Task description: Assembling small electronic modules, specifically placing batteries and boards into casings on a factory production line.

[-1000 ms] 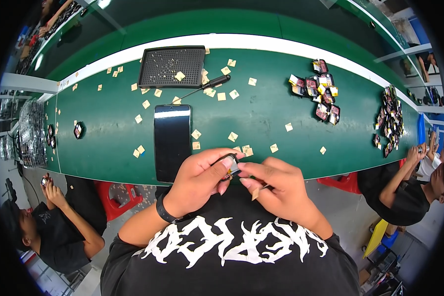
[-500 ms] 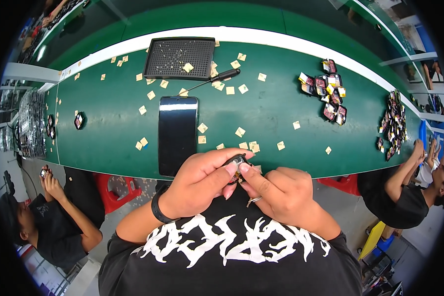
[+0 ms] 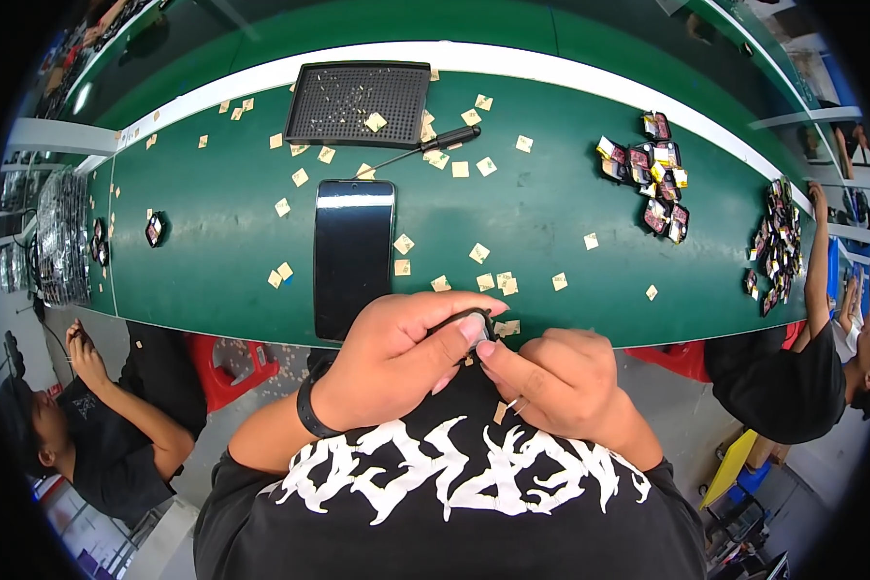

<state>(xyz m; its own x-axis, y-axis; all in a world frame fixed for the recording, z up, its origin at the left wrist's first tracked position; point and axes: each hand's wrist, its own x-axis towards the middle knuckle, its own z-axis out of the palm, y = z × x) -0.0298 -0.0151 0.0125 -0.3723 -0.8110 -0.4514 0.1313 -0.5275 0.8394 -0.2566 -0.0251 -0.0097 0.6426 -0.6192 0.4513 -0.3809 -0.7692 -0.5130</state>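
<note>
Just off the table's near edge, my left hand is closed around a small black casing, its thumb pressed on a light grey patch. My right hand has its fingers curled and a fingertip at the casing's lower right edge. Part of the casing is hidden by my fingers. A small tan paper square shows just below, beside the ring on my right hand; whether it is falling or stuck there I cannot tell. A black phone lies on the table to the left of my hands.
On the green table are scattered tan squares, a black perforated tray and a black-handled screwdriver. Clusters of small black casings lie to the right. Clear plastic trays are stacked far left. Co-workers sit at both sides.
My right thumb has slid off the casing's face to its lower edge. A tan square now shows below my right hand. The co-worker on the right has stretched an arm over the table.
</note>
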